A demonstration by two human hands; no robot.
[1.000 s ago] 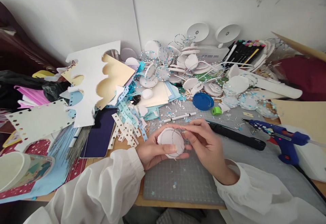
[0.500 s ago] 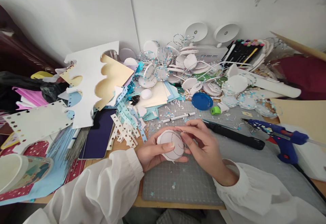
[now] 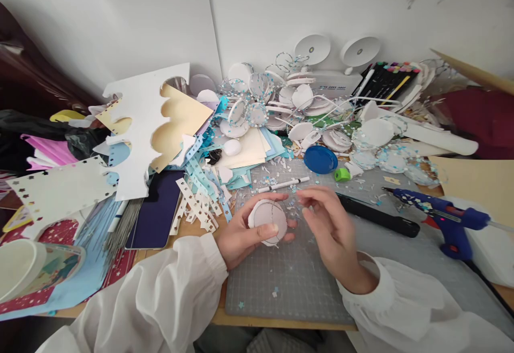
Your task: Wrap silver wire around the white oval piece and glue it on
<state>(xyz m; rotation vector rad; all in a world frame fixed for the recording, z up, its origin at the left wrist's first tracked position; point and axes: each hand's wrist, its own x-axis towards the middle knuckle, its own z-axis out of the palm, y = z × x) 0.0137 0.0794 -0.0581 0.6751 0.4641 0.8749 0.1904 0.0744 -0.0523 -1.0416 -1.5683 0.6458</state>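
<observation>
My left hand (image 3: pixel 244 230) grips a white paper disc (image 3: pixel 268 218) with a thin wire loop across it, thumb on its lower edge and fingers curled over the top. It is held just above the grey cutting mat (image 3: pixel 289 283). My right hand (image 3: pixel 327 224) hovers right beside the disc, a small gap away, fingers loosely curved and slightly apart, holding nothing that I can make out. Both arms wear white sleeves.
A blue glue gun (image 3: pixel 445 216) lies right on the mat, a black pen-like tool (image 3: pixel 381 219) beside my right hand, a white marker (image 3: pixel 283 184) and blue lid (image 3: pixel 320 159) behind. Punched paper strips, cut card sheets and many white discs pile at the left and back.
My right hand has let go of the disc's right edge and drawn slightly away to the right. The left hand still holds the disc in the same spot.
</observation>
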